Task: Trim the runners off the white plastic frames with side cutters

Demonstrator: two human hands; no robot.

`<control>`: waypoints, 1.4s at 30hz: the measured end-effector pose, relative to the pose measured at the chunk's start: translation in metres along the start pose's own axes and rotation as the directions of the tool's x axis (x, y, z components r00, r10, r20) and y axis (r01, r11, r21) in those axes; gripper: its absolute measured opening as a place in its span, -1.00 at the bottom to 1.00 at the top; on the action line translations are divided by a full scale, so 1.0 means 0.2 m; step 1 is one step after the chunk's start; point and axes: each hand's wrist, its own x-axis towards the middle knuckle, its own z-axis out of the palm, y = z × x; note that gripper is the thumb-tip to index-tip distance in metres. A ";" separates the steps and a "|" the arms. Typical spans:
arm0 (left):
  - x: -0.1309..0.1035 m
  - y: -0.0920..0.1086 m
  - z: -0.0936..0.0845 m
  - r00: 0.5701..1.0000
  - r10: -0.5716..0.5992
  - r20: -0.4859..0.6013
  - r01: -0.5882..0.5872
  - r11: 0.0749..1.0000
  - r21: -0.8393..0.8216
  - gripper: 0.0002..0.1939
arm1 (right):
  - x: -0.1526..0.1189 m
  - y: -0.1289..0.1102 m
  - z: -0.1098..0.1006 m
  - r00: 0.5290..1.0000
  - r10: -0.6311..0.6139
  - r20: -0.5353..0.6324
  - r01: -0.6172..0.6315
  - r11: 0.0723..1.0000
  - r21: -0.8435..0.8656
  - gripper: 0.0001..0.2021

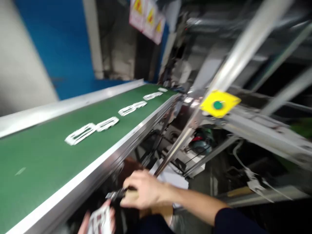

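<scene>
A conveyor belt (44, 159) is strewn with white frames (133, 107). A frame (106, 218) is held by the left hand (112, 217), a metal-tipped tool (117, 194) by the right (143, 188)

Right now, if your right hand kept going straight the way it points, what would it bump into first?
Probably the conveyor's metal side rail, with the right hand's dark tool leading. The white frame sits just below that line; depth is unclear.
</scene>
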 end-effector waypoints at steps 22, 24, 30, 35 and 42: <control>-0.31 0.02 0.05 0.823 -0.522 -0.225 0.190 0.625 -0.757 -0.50 | 0.13 -0.04 -0.06 0.897 -0.258 0.360 0.370 0.882 -0.290 -0.75; -0.31 0.01 0.05 0.819 -0.528 -0.224 0.197 0.625 -0.756 -0.50 | 0.13 -0.03 -0.06 0.894 -0.262 0.363 0.374 0.883 -0.284 -0.76; -0.28 0.03 0.05 0.816 -0.539 -0.211 0.211 0.616 -0.759 -0.52 | 0.14 -0.01 -0.06 0.899 -0.269 0.345 0.376 0.879 -0.293 -0.79; -0.24 0.05 0.04 0.820 -0.545 -0.172 0.175 0.527 -0.832 -0.56 | 0.14 0.02 -0.05 0.944 -0.214 0.250 0.244 0.965 -0.096 -0.81; -0.17 -0.01 0.00 0.851 -0.478 -0.217 0.022 0.445 -0.895 -0.61 | 0.07 0.02 0.11 0.968 0.148 0.202 -0.243 0.751 0.614 -0.77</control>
